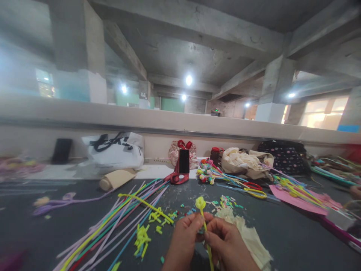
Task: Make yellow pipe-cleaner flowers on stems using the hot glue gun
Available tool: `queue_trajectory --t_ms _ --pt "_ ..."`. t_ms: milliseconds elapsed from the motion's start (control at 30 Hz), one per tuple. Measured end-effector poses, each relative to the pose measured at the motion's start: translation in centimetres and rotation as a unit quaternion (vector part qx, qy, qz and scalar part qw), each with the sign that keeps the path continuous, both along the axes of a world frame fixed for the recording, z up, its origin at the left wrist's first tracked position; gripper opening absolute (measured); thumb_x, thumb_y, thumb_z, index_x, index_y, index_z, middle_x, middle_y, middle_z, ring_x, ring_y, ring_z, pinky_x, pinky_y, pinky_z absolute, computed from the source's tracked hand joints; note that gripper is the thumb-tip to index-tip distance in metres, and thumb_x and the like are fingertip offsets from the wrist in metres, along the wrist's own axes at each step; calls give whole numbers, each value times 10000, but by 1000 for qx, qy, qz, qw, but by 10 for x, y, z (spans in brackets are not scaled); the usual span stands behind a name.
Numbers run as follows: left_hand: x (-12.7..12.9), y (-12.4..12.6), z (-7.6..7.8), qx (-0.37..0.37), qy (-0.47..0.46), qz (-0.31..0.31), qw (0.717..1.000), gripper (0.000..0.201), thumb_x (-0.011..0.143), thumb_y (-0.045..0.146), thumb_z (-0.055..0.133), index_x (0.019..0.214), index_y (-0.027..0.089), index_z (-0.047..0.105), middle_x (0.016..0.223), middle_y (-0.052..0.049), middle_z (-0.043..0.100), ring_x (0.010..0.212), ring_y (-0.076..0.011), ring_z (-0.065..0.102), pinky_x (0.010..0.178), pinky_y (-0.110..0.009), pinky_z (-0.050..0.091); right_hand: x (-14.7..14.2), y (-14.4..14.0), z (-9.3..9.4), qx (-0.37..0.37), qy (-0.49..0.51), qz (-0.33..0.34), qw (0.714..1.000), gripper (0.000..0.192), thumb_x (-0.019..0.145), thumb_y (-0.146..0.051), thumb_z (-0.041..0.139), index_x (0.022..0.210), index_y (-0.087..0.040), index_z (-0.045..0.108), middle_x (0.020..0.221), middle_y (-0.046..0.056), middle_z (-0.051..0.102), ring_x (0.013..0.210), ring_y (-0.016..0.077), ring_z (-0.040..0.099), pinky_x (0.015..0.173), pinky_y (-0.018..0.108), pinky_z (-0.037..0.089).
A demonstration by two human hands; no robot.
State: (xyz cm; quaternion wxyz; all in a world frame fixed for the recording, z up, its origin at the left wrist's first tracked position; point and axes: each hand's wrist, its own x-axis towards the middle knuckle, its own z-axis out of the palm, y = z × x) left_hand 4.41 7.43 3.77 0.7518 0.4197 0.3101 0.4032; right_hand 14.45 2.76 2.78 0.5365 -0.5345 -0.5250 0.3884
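Both hands low at the near edge of the counter (282, 233), fingertips meeting: left hand (184, 237) and right hand (227, 244) pinched on 1 yellow pipe cleaner (203, 216), upright between them. Top already curled into a small loop; stem below not yet shaped, by the look of it. Left: cut yellow bits (142, 237), uncut pipe cleaners (118, 222). Far back: phone (184, 161).

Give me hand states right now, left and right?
Left hand: closed, fingers pinching the yellow pipe cleaner stem.
Right hand: closed, fingers pinching the same stem just beside the left.
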Motion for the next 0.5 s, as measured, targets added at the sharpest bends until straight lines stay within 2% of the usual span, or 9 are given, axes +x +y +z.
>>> queue_trajectory --t_ms 167,333,500 --pt "-6 -8 6 40 22 -5 999 311 573 385 634 725 116 676 608 -33 602 545 -115 493 562 -235 385 2 -3 2 0 3 -15 1000 267 659 -366 574 527 -193 419 427 -77 422 319 54 370 313 165 278" --pt "-6 -5 5 57 44 -39 997 308 544 387 649 677 109 669 564 -19 571 524 -111 470 496 -217 357 5 -7 4 -15 -15 -32 999 306 669 -413 576 532 -181 432 405 -93 386 294 32 307 299 148 240" --pt "-5 -2 0 84 52 -18 995 302 555 405 660 574 105 633 523 1 533 476 -83 430 465 -201 329 6 -9 8 -10 51 -24 998 346 653 -482 597 557 -175 472 385 -93 392 280 30 293 292 151 218"
